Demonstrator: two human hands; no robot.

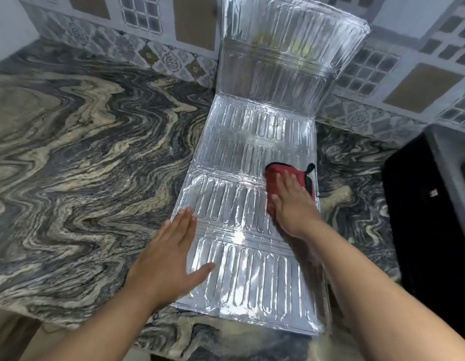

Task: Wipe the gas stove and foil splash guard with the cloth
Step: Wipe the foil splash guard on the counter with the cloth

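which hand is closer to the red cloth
Right. The right hand lies flat on top of the red cloth, pressing it to the foil splash guard. The left hand rests apart, on the guard's left edge.

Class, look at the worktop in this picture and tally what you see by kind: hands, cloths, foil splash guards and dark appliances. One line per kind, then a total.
Hands: 2, left hand flat on the foil's edge, right hand pressing the cloth
Cloths: 1, red cloth
Foil splash guards: 1, foil splash guard, partly flat, far panel upright
Dark appliances: 1, black appliance at right
Total: 5
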